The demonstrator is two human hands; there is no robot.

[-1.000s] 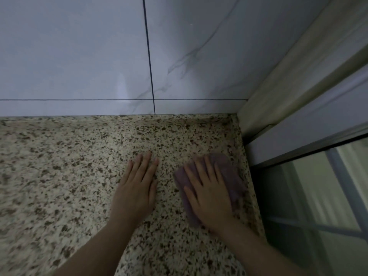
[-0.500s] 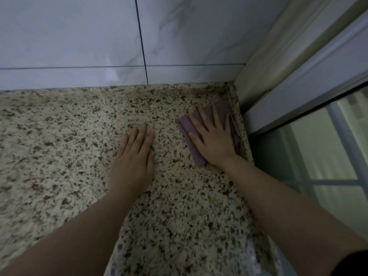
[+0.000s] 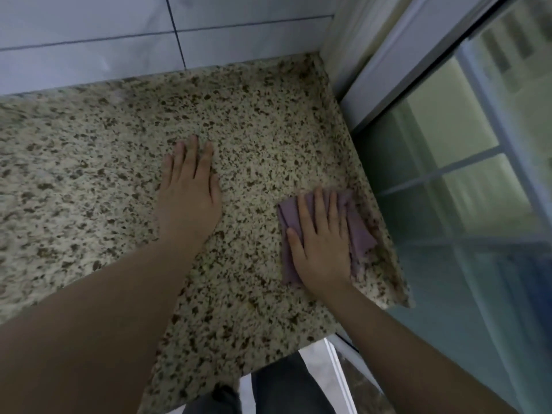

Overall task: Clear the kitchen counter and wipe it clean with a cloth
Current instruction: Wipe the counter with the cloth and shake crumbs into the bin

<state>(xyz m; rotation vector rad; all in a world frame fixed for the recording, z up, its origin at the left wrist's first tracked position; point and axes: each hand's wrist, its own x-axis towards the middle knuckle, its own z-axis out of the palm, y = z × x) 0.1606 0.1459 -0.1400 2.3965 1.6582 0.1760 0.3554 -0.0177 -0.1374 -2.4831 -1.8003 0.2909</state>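
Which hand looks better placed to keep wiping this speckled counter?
The right hand: it lies flat on the purple cloth near the speckled granite counter's right edge. The left hand rests bare on the stone.

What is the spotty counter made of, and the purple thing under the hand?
The counter looks like polished granite or similar stone: beige with dark speckles throughout. The purple cloth under the right hand looks like soft fabric, maybe microfibre: it folds and wrinkles.

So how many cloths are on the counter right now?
1. A purple cloth lies flat near the counter's right edge, pressed under the right hand. The left hand rests on bare stone.
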